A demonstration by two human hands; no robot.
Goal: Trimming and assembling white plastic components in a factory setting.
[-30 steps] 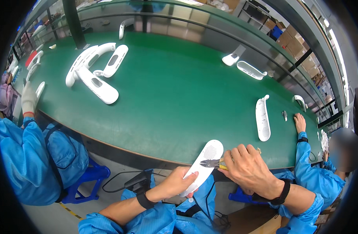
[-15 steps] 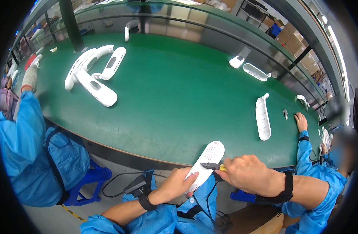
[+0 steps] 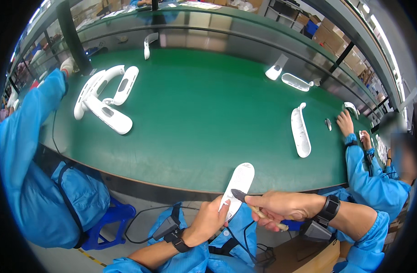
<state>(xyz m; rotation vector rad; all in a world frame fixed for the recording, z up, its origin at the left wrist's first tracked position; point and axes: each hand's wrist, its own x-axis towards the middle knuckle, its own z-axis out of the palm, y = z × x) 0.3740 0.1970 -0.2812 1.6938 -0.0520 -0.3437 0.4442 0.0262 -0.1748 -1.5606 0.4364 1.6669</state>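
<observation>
My left hand (image 3: pixel 207 218) is closed on the lower end of a long white plastic shell (image 3: pixel 241 178) with rounded ends, held tilted at the table's near edge. In my right hand (image 3: pixel 283 205) is a small knife (image 3: pixel 238 195) with a short dark pointed blade and a yellowish handle that sticks out below the fingers. Its blade lies over the right side of the shell; whether it touches the surface I cannot tell. My fingers hide the shell's lower part.
On the green table (image 3: pixel 194 118), several similar white parts (image 3: pixel 109 116) are grouped at the left. A single white shell (image 3: pixel 300 132) lies at the right, near a small dark piece (image 3: pixel 328 124). Co-workers in blue sit on both sides, one's hand (image 3: pixel 345 123) on the table.
My right hand has turned, so the knife's handle now shows below it and the blade points up-left. The left co-worker's arm has reached farther over the table; the right co-worker's hand has shifted away from me.
</observation>
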